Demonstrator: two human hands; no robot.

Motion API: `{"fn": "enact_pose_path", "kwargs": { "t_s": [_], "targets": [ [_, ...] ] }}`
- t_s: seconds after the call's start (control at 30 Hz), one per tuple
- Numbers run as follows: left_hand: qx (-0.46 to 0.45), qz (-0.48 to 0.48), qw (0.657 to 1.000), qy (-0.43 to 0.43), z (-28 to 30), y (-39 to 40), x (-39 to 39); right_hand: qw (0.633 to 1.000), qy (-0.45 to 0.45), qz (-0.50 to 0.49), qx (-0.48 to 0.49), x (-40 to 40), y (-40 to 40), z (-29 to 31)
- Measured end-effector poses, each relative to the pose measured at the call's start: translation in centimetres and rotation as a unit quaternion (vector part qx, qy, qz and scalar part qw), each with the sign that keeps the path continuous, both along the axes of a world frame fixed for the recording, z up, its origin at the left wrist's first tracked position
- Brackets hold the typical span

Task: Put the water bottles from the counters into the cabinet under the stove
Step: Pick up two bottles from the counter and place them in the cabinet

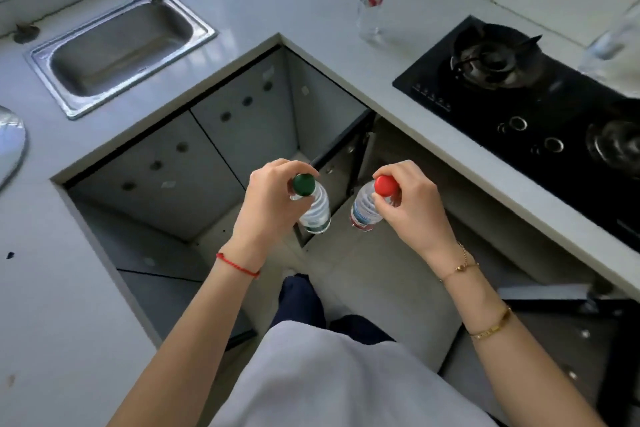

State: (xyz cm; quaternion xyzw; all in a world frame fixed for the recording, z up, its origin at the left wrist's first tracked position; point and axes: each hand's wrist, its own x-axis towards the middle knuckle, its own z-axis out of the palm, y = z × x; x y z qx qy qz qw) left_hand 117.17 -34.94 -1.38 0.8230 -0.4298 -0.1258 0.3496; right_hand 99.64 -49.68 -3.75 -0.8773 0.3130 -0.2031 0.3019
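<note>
Water bottles hang upright by their necks, green-capped bottle [313, 208] pinched in the left hand [268, 201], red-capped bottle [367, 208] in the right hand [410, 204], seemingly ready for lowering toward the open cabinet [519, 253] under the stove [540, 107].

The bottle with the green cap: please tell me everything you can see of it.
The green-capped bottle is small, clear ribbed plastic, with water inside and a dark green band low on it. It hangs upright in the air above the floor, held near its neck by the left hand, in front of the open cabinet door. Nothing else touches it.
</note>
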Motion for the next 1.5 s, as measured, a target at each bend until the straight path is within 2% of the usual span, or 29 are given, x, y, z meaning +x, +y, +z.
{"fn": "enact_pose_path", "kwargs": {
  "t_s": [0.2, 0.37, 0.5, 0.8, 1.07, 1.27, 1.5],
  "targets": [
    [-0.008, -0.097, 0.995, -0.002, -2.8, -6.3, -3.5, 0.994, 0.01, -0.104, 0.006, -4.7, -2.2, -3.2],
    [0.006, -0.139, 0.99, 0.006, -8.5, -12.0, -4.7, 0.985, 0.029, -0.171, 0.023, -6.1, -5.3, -8.7],
    [0.016, -0.167, 0.986, 0.004, -16.4, -17.1, -5.0, 0.974, 0.048, -0.212, 0.061, -6.2, -8.9, -16.3],
    [0.068, -0.188, 0.98, -0.005, -38.9, -29.0, -2.8, 0.965, 0.081, -0.226, 0.104, -3.3, -18.7, -37.9],
    [0.057, -0.183, 0.981, 0.014, -57.8, -37.5, -0.1, 0.971, 0.133, -0.193, 0.04, -0.6, -26.8, -55.9],
    [0.058, -0.214, 0.975, 0.027, -66.4, -42.0, 1.2, 0.971, 0.151, -0.185, 0.009, 2.3, -31.3, -63.8],
    [0.075, -0.218, 0.973, 0.015, -70.3, -45.5, 2.1, 0.965, 0.166, -0.2, 0.028, 4.3, -34.6, -67.7]
  ]
}}
